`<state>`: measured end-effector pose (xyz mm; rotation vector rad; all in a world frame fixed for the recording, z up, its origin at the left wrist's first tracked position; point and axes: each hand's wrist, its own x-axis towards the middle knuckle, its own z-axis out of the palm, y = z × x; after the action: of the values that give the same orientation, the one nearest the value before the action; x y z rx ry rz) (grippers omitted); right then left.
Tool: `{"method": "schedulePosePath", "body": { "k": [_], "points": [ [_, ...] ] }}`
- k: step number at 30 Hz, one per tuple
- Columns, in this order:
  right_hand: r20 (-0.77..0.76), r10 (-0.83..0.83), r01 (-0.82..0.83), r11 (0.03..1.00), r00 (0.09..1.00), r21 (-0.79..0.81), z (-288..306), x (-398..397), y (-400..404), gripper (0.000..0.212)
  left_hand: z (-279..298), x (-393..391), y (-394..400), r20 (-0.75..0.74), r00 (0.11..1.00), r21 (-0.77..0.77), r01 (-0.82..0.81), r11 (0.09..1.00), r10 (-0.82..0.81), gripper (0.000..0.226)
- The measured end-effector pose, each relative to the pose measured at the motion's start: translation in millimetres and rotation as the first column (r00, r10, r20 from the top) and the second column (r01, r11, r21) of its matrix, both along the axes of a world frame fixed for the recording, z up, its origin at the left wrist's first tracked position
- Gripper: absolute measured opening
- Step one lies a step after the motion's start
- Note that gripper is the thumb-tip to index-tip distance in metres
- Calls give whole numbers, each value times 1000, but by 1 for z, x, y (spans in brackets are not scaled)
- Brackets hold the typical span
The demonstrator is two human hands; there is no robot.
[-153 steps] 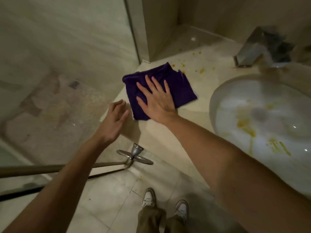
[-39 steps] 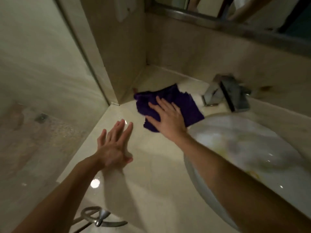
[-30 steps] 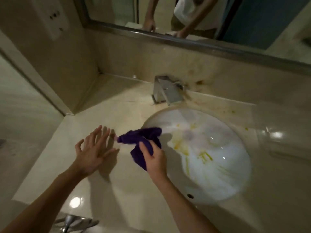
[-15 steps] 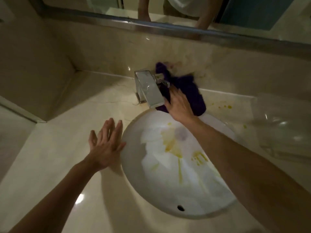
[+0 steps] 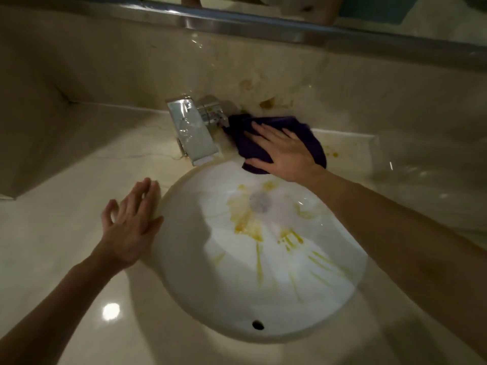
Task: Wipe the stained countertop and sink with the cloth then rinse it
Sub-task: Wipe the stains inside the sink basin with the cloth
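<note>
right hand (image 5: 283,154) flat, fingers spread, pressing cloth (image 5: 311,138) on countertop (image 5: 66,233) behind sink (image 5: 263,322), beside tap (image 5: 193,135) | left hand (image 5: 131,222) open, empty, at sink rim | risk: cloth may snag on tap; yellow stains (image 5: 247,219) in sink unwiped

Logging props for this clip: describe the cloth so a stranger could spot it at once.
Start at the white sink; behind its far rim stands the chrome faucet. Just right of it, under the flat right hand, lies the cloth, the only dark purple thing.
</note>
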<state>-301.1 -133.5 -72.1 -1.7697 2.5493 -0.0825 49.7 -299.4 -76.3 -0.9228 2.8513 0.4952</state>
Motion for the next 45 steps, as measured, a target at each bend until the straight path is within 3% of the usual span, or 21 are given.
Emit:
{"method": "schedulePosePath", "body": {
  "k": [3,7,13,22,29,33,36,39,42,45],
  "points": [
    [38,-186,185,982,982,31,2,-23,62,74,-4,-1,0,-25,999,35,-21,999,21,79],
    [71,-483,483,875,873,28,3,-29,125,87,-11,-1,-1,-23,999,41,-47,998,48,81],
    [-19,-503,503,864,864,17,-1,-16,125,80,-12,-4,-3,8,1000,29,-25,999,25,87],
    [-26,-133,134,990,991,49,-3,-24,54,68,-15,-3,-2,-1,1000,-15,-4,1000,4,83],
    [-76,-63,72,989,995,126,1,-24,94,67,-17,-4,-4,19,1000,-31,-14,999,14,87],
    [-188,93,-51,975,978,217,6,-16,158,58,-17,-4,-6,5,1000,-22,-14,1000,14,88],
    [-202,298,-196,891,933,409,-8,-3,188,52,-19,-4,-5,4,1000,-13,-17,1000,17,88],
    [-187,453,-247,736,872,630,-25,12,200,54,-21,-4,-7,-2,1000,-23,-17,1000,17,87],
    [-137,618,-390,636,774,665,-30,16,194,48,-22,-4,-8,2,1000,-19,-11,1000,11,83],
    [-58,660,-467,588,749,660,-34,16,195,34,-21,-5,-6,8,1000,-15,-7,1000,7,82]
  ]
}}
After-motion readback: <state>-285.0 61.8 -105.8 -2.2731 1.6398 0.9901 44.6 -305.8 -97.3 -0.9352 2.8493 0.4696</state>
